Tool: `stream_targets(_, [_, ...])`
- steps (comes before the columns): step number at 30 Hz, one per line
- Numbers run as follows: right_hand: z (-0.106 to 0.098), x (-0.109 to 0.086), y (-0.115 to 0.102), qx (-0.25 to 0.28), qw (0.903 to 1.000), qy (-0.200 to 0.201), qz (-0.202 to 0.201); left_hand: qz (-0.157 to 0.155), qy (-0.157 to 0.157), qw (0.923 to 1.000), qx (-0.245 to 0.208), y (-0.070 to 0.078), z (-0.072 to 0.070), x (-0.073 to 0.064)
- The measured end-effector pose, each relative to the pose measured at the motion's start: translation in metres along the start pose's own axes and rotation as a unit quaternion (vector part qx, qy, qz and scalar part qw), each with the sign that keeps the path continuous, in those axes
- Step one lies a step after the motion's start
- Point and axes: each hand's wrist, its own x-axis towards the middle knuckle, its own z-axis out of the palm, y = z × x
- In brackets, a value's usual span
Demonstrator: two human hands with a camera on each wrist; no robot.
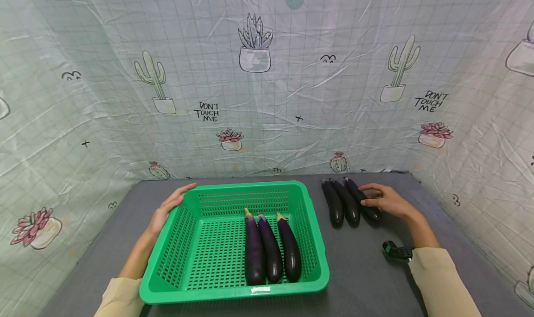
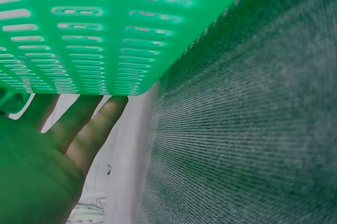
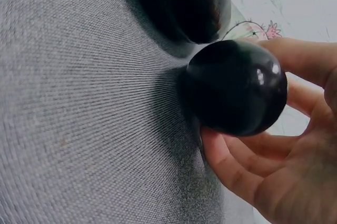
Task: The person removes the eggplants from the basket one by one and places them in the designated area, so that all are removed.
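Observation:
A green plastic basket (image 1: 208,289) with slotted walls stands on the table. Inside, on its right side, three eggplants (image 1: 272,254) lie lengthwise. My left hand (image 1: 160,214) rests against the basket's far left edge; in the left wrist view its fingers (image 2: 92,129) reach out fairly straight along the outer wall. Right of the basket, three more eggplants lie close together on the table. With thumb and fingers on either side, my right hand (image 1: 385,200) grips the rightmost eggplant (image 3: 237,87). Its neighbour (image 3: 187,3) lies just beside it.
Grey cloth covers the table (image 1: 354,270). A patterned curtain (image 1: 292,136) rises behind it and along both sides. On the right wrist sits a dark band (image 1: 398,251).

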Motion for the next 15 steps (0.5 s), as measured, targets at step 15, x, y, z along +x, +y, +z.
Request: stream_targets(15, [-0.0017, 0.0011, -0.0002, 0.013, 0.9998, -0.015, -0.004, -0.002, 0.013, 0.9996, 0.027, 0.0021, 0.0005, -0.0006])
